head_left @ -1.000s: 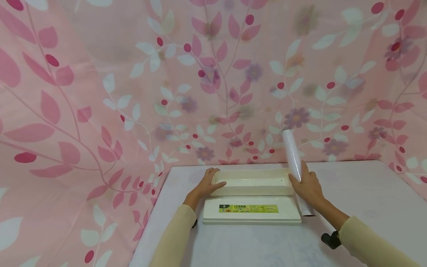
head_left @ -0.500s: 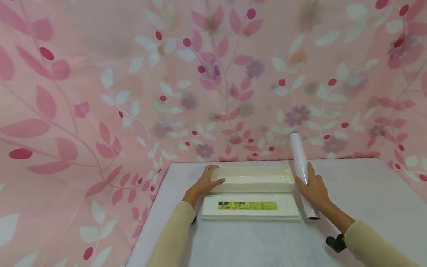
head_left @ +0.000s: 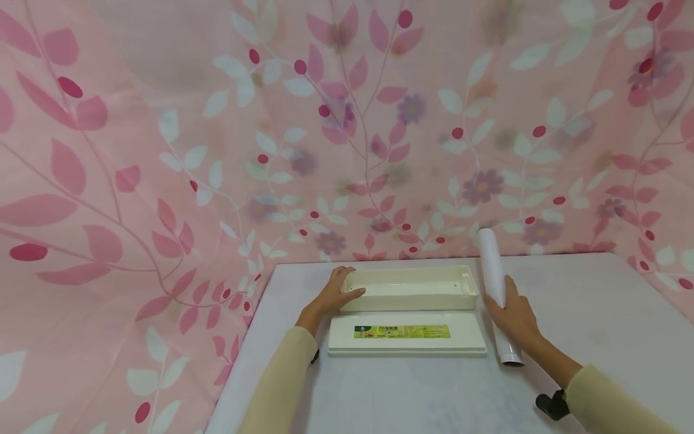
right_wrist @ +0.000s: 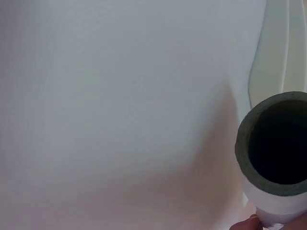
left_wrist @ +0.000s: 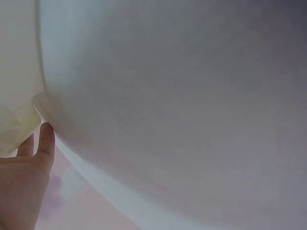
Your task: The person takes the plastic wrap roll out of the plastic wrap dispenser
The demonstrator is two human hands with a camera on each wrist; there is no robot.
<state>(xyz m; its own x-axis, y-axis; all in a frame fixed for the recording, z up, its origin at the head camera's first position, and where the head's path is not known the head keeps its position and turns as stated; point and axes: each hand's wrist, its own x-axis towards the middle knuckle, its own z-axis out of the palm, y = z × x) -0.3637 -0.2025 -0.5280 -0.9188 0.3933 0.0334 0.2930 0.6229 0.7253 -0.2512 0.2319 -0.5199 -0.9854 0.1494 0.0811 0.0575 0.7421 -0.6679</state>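
My left hand (head_left: 329, 299) grips the left end of a long cream plastic box (head_left: 409, 301), thumb over the near side and fingers behind. The box stands open side up; no contents show in it. In the left wrist view, fingertips (left_wrist: 46, 136) touch its corner (left_wrist: 24, 127). Just in front lies its cream lid (head_left: 406, 343), with a green and yellow label. To the right of both, my right hand (head_left: 512, 313) holds a glossy white roll of cling film (head_left: 492, 265), tilted with its far end raised. The right wrist view looks into its hollow cardboard core (right_wrist: 243, 143).
A pale cloth (head_left: 585, 313) covers the table. Pink floral curtain (head_left: 217, 120) hangs behind it and at both sides. A black wrist camera mount (head_left: 552, 405) sticks out below the right sleeve.
My right hand has carried the cling film roll to the right and toward me, away from the box. The left hand keeps its grip on the box, which stays nearly in place.
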